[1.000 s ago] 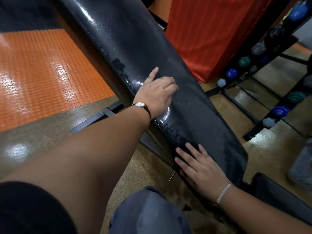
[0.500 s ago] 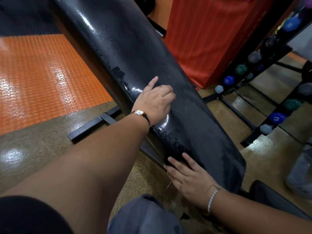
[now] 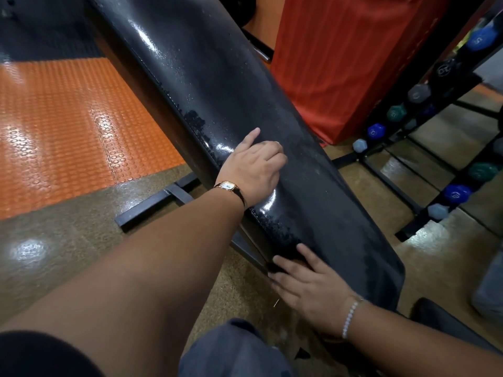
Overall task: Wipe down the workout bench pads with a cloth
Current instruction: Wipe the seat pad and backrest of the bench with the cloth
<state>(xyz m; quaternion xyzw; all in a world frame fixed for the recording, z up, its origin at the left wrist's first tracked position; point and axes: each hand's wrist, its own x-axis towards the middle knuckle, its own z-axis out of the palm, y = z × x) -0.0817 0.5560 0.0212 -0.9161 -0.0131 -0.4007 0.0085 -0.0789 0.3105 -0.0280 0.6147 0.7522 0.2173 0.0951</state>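
The black bench back pad (image 3: 313, 170) slopes from top left down to lower right, glossy and speckled with droplets. My left hand (image 3: 253, 167), with a watch on the wrist, rests on the pad's left half with fingers curled and one finger stretched out; no cloth shows in it. My right hand (image 3: 310, 287), wearing a bead bracelet, lies flat with fingers spread against the pad's lower left edge. A second dark seat pad (image 3: 438, 319) peeks in at the lower right. No cloth is visible anywhere.
The bench's steel foot (image 3: 152, 210) lies on the speckled floor beside an orange studded mat (image 3: 68, 137). A red padded block (image 3: 348, 63) stands behind the pad. A rack of coloured dumbbells (image 3: 454, 193) fills the right side. My grey-trousered knee (image 3: 239, 352) is at the bottom.
My right hand has slid a little left along the pad's lower edge. The left hand stays in the same spot on the pad. The view has shifted slightly.
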